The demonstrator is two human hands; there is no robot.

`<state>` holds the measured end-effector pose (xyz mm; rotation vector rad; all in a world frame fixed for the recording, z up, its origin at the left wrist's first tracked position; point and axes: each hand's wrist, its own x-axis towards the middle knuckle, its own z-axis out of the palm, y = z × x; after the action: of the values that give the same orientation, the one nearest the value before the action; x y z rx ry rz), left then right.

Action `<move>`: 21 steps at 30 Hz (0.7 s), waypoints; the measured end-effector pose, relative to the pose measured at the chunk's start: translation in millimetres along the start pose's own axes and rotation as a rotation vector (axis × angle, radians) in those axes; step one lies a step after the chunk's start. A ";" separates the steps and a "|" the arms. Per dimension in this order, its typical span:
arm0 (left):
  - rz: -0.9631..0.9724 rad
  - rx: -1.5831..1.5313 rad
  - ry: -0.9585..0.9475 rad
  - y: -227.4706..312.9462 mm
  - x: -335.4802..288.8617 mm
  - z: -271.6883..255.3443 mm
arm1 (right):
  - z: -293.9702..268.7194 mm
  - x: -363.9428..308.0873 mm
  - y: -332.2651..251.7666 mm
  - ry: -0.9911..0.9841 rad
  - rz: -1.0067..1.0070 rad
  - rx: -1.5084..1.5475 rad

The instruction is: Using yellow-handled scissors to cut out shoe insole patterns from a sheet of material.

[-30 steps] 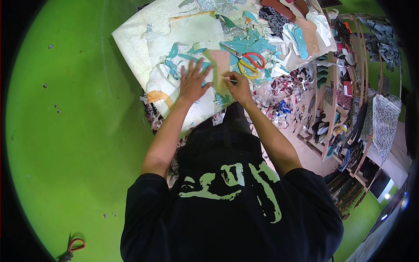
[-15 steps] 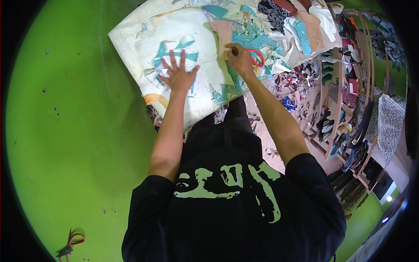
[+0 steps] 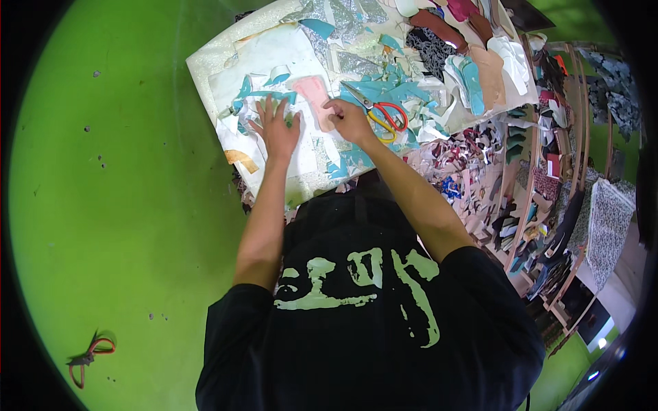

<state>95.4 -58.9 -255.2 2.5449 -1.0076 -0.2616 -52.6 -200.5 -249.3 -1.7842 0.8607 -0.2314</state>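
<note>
My left hand (image 3: 277,133) lies with fingers spread on a white sheet (image 3: 301,159), its fingertips beside teal offcuts (image 3: 273,94). A pale pink, long curved pattern piece (image 3: 312,94) rests on the sheet to the right of that hand. With thumb and fingers pinched together, my right hand (image 3: 352,123) grips the piece's right edge near its lower end. Just right of this hand lie scissors (image 3: 375,109) with one red and one yellow handle, partly spread, on teal scraps (image 3: 404,91).
The work table (image 3: 205,65) carries piled cut pieces at far right, among them brown (image 3: 488,77), white (image 3: 510,65) and teal (image 3: 470,85) ones. Many scraps (image 3: 466,154) litter the floor to the right. Wooden racks (image 3: 531,178) stand beyond; a green wall (image 3: 137,205) borders the left.
My right hand has moved left, bringing the pink pattern piece onto the white sheet. The scissors now show whole beside it. My left hand remains spread on the sheet.
</note>
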 end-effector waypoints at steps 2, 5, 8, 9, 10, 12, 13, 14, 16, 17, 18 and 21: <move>0.014 -0.164 0.046 14.8 -11.8 -4.3 | 9.0 4.4 4.0 0.000 0.018 0.052; 0.070 -0.442 0.006 23.6 -26.0 1.8 | 13.4 7.0 16.6 0.049 -0.150 -0.085; 0.169 -0.376 -0.032 22.6 -27.4 6.0 | 18.1 2.9 19.0 0.057 -0.133 -0.110; 0.232 -0.301 -0.056 21.6 -26.6 7.8 | 19.7 -0.7 18.2 0.104 -0.142 -0.102; 0.241 -0.228 -0.089 18.4 -24.8 9.9 | 21.4 -6.4 14.6 0.141 -0.113 -0.049; 0.190 -0.136 -0.158 32.2 -20.8 7.7 | 20.9 -16.3 19.8 0.152 -0.162 -0.060; 0.134 -0.043 -0.235 39.9 -19.4 5.1 | 19.6 -22.0 19.7 0.160 -0.202 -0.069; 0.137 -0.045 -0.233 45.8 -14.5 1.8 | 18.7 -24.9 19.4 0.117 -0.189 -0.038; 0.010 0.022 -0.381 55.8 -2.9 -3.4 | 19.7 -18.3 18.0 0.143 -0.254 -0.065; 0.013 0.020 -0.380 59.8 1.3 -5.7 | 18.6 -15.6 18.4 0.166 -0.319 -0.089; 0.003 0.010 -0.377 63.8 5.0 -7.9 | 15.6 -16.3 19.8 0.112 -0.283 -0.096; 0.005 -0.003 -0.334 63.2 8.2 -5.3 | 13.8 -16.5 21.2 0.080 -0.316 -0.097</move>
<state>64.0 -105.1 -224.0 2.5471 -1.1278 -0.7050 -66.3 -182.6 -269.4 -2.0100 0.6508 -0.4752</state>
